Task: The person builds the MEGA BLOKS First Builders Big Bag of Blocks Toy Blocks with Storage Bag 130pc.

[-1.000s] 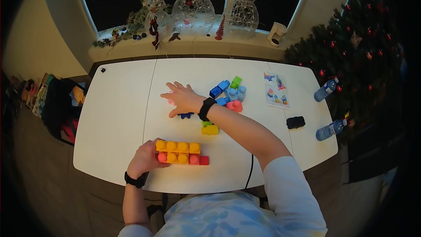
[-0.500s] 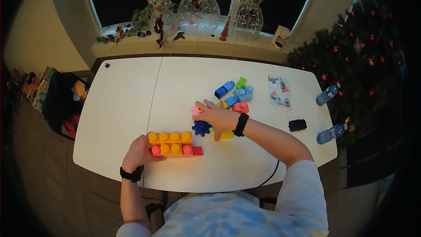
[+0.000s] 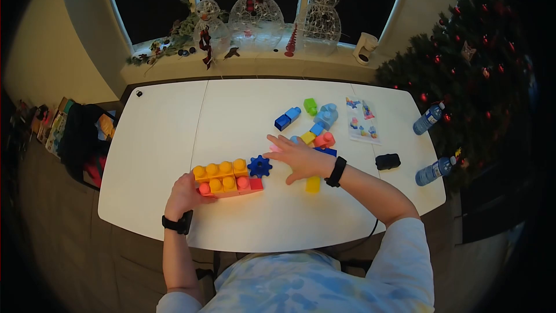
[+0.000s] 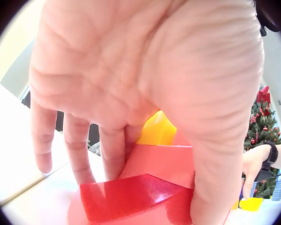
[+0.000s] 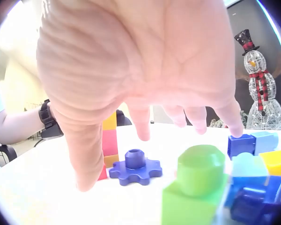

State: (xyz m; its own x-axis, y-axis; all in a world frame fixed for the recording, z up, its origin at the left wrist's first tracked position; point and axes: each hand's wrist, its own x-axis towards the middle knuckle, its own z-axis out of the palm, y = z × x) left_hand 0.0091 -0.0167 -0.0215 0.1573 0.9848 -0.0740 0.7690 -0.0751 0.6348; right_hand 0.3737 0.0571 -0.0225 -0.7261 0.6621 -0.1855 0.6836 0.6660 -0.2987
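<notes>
My left hand (image 3: 184, 196) grips the left end of a built stack of toy blocks (image 3: 226, 184), yellow studs along the back and pink and yellow ones in front. In the left wrist view, thumb and fingers straddle its pink and red blocks (image 4: 154, 164). My right hand (image 3: 305, 161) is spread palm down over loose blocks, fingers apart, nothing held. A dark blue gear piece (image 3: 260, 166) lies just off the stack's right end. Under my right palm, a green block (image 5: 194, 192) shows in the right wrist view. A yellow block (image 3: 313, 184) lies beside the right wrist.
Further back lie joined blue blocks (image 3: 287, 118), a green block (image 3: 310, 106), a light blue piece (image 3: 326, 116) and a pink block (image 3: 326, 139). A picture sheet (image 3: 363, 120), black case (image 3: 388, 162) and two bottles (image 3: 428, 119) occupy the table's right side.
My right hand has swept right and toward me, and the pink and blue gear pieces have shifted right. My left hand and the stack have moved slightly away from my body, the stack tilting a little.
</notes>
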